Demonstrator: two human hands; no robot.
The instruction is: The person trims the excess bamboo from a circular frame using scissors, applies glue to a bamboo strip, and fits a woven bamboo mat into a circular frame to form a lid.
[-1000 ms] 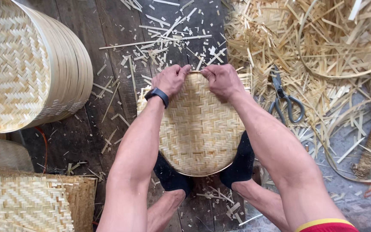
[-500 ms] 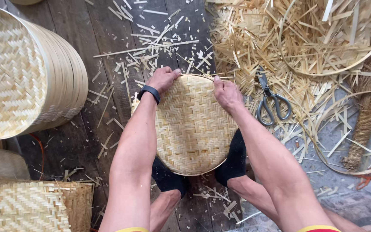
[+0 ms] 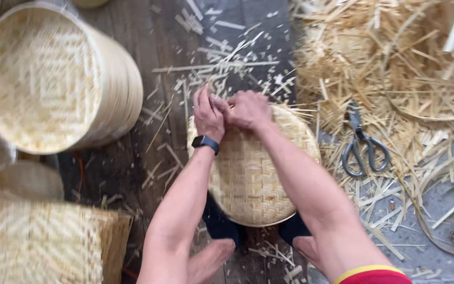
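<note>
Both hands: left hand (image 3: 208, 114) | right hand (image 3: 248, 109) | touching, gripping woven disc (image 3: 258, 168) far rim

A single camera is riding on the person's head and looking almost straight down over both forearms at the floor (image 3: 116, 173). It is sitting close, so the arms are entering from the bottom edge and the left hand (image 3: 208, 113) and right hand (image 3: 248, 109) are falling near the middle of the frame, over the round woven tray (image 3: 258, 179). The stacked woven baskets (image 3: 43, 79) are lying at the left edge, the scissors (image 3: 362, 143) at the right. The picture is slightly blurring.
</note>
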